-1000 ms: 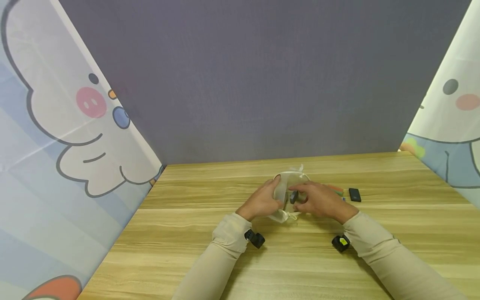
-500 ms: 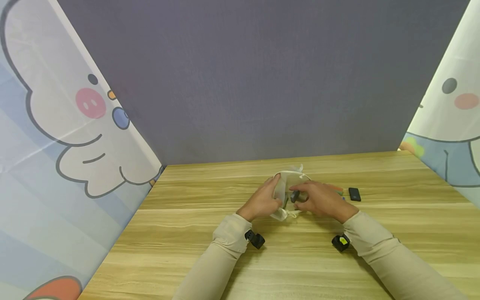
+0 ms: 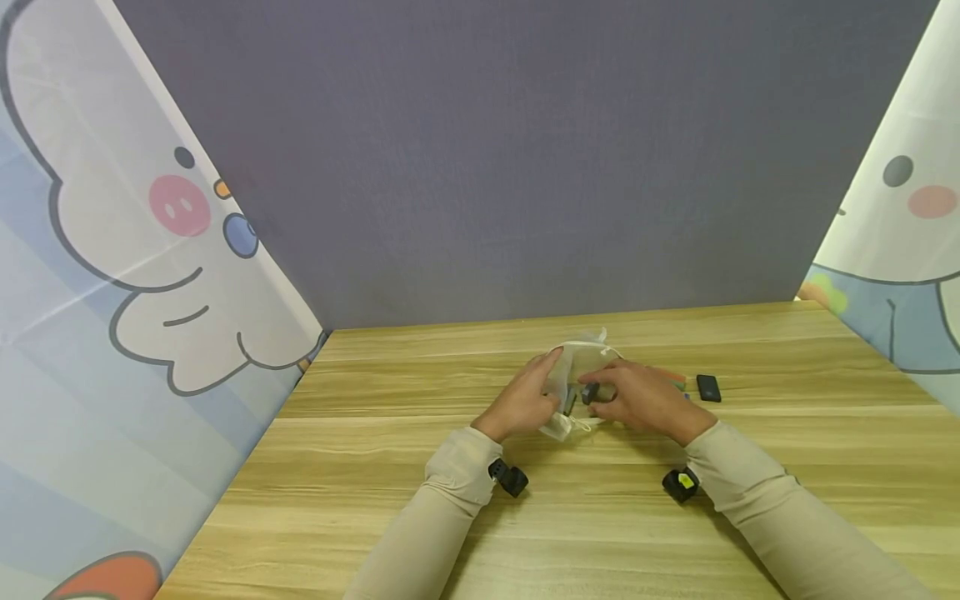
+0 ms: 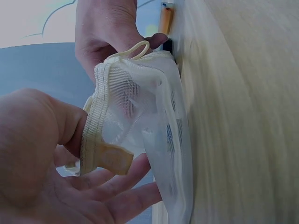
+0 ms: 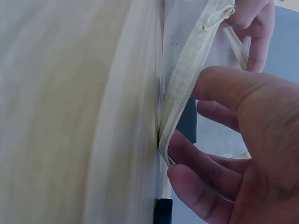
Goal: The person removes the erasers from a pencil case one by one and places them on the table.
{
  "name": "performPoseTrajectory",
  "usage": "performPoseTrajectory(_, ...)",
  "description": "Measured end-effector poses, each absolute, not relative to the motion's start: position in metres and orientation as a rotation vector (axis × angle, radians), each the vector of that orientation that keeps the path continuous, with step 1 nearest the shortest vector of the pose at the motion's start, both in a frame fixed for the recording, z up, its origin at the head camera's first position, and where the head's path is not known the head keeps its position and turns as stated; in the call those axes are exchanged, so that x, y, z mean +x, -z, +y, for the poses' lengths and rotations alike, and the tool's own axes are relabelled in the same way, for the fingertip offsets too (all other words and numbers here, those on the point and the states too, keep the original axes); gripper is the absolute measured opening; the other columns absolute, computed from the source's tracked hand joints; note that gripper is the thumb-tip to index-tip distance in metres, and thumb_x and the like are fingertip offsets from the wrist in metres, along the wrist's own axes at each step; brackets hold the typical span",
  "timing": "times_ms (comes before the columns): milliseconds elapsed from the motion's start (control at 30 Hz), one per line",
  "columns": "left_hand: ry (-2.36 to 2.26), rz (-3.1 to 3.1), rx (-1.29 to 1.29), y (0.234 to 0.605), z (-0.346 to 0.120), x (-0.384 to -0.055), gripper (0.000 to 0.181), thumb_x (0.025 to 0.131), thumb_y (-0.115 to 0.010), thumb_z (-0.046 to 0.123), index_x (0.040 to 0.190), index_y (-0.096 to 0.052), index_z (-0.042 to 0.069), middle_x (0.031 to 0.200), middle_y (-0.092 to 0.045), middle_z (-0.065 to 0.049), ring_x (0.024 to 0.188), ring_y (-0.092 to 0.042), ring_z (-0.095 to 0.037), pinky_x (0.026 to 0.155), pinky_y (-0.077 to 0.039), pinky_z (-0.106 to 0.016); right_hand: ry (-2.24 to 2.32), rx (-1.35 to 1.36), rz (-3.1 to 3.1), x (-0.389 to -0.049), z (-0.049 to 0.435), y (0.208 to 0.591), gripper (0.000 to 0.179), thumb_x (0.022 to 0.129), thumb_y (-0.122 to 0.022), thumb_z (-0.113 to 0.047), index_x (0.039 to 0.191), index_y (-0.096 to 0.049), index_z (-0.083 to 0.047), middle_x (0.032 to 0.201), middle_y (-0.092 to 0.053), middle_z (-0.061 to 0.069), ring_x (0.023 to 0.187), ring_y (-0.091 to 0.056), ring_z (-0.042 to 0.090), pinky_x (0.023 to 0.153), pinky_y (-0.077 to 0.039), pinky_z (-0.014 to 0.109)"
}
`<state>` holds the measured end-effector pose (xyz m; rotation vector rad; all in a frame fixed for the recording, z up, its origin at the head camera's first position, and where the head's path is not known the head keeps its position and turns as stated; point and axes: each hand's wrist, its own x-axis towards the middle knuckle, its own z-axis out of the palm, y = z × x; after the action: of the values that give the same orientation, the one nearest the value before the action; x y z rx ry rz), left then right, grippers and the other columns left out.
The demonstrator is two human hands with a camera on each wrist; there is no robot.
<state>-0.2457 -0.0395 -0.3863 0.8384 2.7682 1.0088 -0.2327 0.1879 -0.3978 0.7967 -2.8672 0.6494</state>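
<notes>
A white mesh drawstring bag (image 3: 581,358) lies on the table with its mouth held open between both hands. My left hand (image 3: 525,398) grips the left side of the rim; in the left wrist view the thumb bends over the corded hem (image 4: 96,126), beside a tan tab (image 4: 113,158), and the fingers spread behind the mesh. Inside the mouth, my right hand (image 3: 637,398) pinches a small dark grey block (image 3: 590,392) between thumb and fingers. The right wrist view shows that block partly behind the bag's edge. Another dark item (image 3: 570,400) shows inside the bag.
Right of the bag lies a small black rectangular object (image 3: 708,388) on the wooden table (image 3: 420,367). Partly hidden behind my right hand are an orange-and-green item (image 3: 670,377) and something blue. A grey panel (image 3: 525,167) stands along the table's back edge.
Both hands stay nearly in place. The dark grey block has tilted slightly between my right fingers, and the dark item inside the bag shows more clearly beside my left hand.
</notes>
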Motion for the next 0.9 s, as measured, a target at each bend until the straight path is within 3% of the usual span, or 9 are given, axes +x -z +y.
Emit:
performPoseTrajectory(133, -0.987, 2.778, 0.883, 0.3869, -0.0397, -0.2465, 0.058, 0.092, -0.055, -0.002, 0.147, -0.053, 0.016, 0.152, -0.042, -0.013, 0.127, -0.049, -0.023, 0.094, -0.048, -0.035, -0.628, 0.787, -2.861, -0.2331, 0.1884, 0.3990, 0.037, 0.092, -0.075, -0.029, 0.125, -0.072, -0.015, 0.119, -0.065, 0.013, 0.094, -0.066, 0.027, 0.070, -0.055, 0.041)
performPoseTrajectory(267, -0.939, 2.795, 0.917, 0.3872, -0.0395, -0.2472, 0.036, 0.092, -0.056, -0.002, 0.120, -0.074, 0.011, 0.136, -0.057, -0.014, 0.117, -0.054, -0.021, 0.081, -0.047, -0.026, -0.594, 0.785, -2.853, -0.2333, 0.1888, 0.3988, 0.035, 0.091, -0.075, -0.030, 0.123, -0.073, -0.015, 0.119, -0.066, 0.011, 0.096, -0.066, 0.029, 0.072, -0.056, 0.046)
performPoseTrajectory(400, -0.891, 2.828, 0.907, 0.3869, -0.0392, -0.2470, 0.028, 0.092, -0.058, 0.003, 0.111, -0.078, 0.010, 0.121, -0.066, -0.008, 0.111, -0.057, -0.018, 0.083, -0.046, -0.024, -0.611, 0.793, -2.851, -0.2343, 0.1891, 0.3989, 0.034, 0.091, -0.076, -0.028, 0.121, -0.073, -0.015, 0.117, -0.068, 0.008, 0.090, -0.066, 0.023, 0.070, -0.055, 0.042)
performPoseTrajectory(600, -0.923, 2.827, 0.761, 0.3868, -0.0378, -0.2462, 0.024, 0.094, -0.063, 0.014, 0.113, -0.078, 0.011, 0.117, -0.070, -0.002, 0.104, -0.061, -0.015, 0.083, -0.050, -0.027, -0.720, 0.780, -2.863, -0.2355, 0.1900, 0.3997, 0.030, 0.091, -0.076, -0.026, 0.118, -0.073, -0.011, 0.109, -0.069, 0.003, 0.078, -0.064, 0.008, 0.065, -0.053, 0.033)
performPoseTrajectory(900, -0.844, 2.906, 0.641, 0.3850, -0.0378, -0.2459, 0.026, 0.092, -0.069, 0.025, 0.113, -0.079, 0.015, 0.111, -0.073, 0.003, 0.096, -0.066, -0.013, 0.078, -0.053, -0.027, -0.738, 0.756, -2.890, -0.2365, 0.1893, 0.3990, 0.028, 0.093, -0.074, -0.028, 0.116, -0.073, -0.012, 0.106, -0.070, 0.001, 0.081, -0.066, 0.009, 0.065, -0.054, 0.034)
